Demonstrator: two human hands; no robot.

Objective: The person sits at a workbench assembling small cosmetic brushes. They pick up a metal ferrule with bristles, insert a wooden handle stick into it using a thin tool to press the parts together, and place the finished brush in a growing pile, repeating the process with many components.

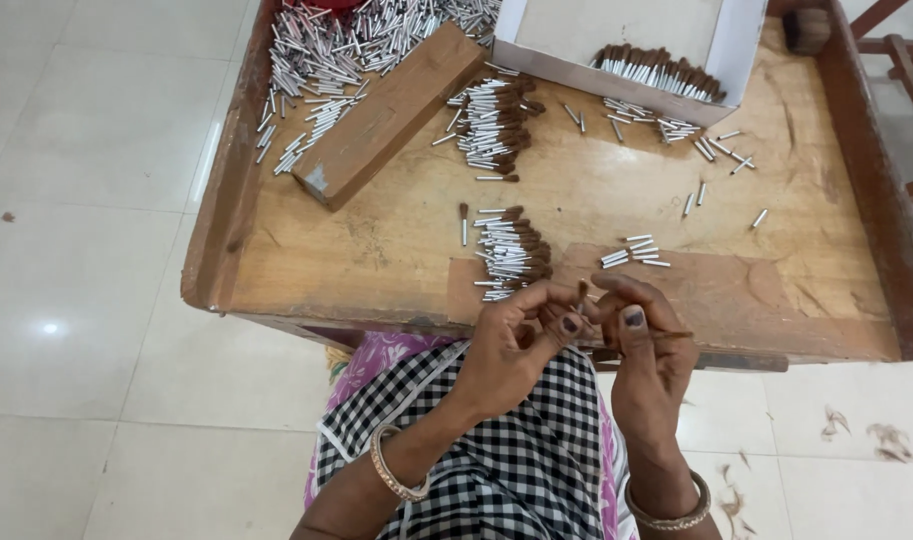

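My left hand (516,335) and my right hand (646,340) meet just in front of the wooden tray's (306,290) near edge, above my checked lap. Between their fingertips they pinch a small tuft of brown bristles (582,293); a thin brown strand also sticks out of my right hand to the right. Just beyond my hands lies a pile of small brushes with silver tubes and brown tips (513,252). A few bare silver tubes (634,252) lie to its right.
A wooden block (386,115) lies slanted at the tray's left, with a heap of bare silver tubes (321,60) behind it. Another brush pile (494,125) sits mid-tray. A white cardboard box (731,55) holds more brushes. Brown hair scraps lie on the tiled floor (881,435).
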